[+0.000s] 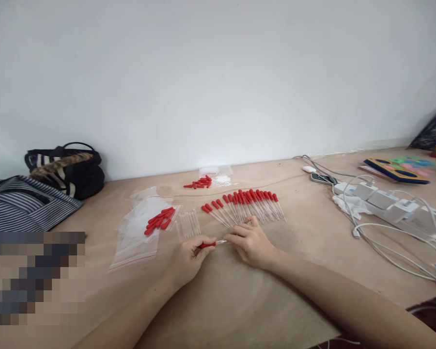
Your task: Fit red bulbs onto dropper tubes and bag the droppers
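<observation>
Head view: between the two hands, over the tan tabletop (210, 305), a clear tube (221, 241) ran in line with a red bulb (208, 245), nearer the wearer than a fanned row of droppers (252, 199). Left-hand (192, 258) thumb and fingers gripped the bulb; right-hand (251, 243) fingertips pinched the tube. Both parts were probably light: the bulb soft and grippy, the tube stiff, slick, perhaps brittle, best held close to the bulb.
</observation>
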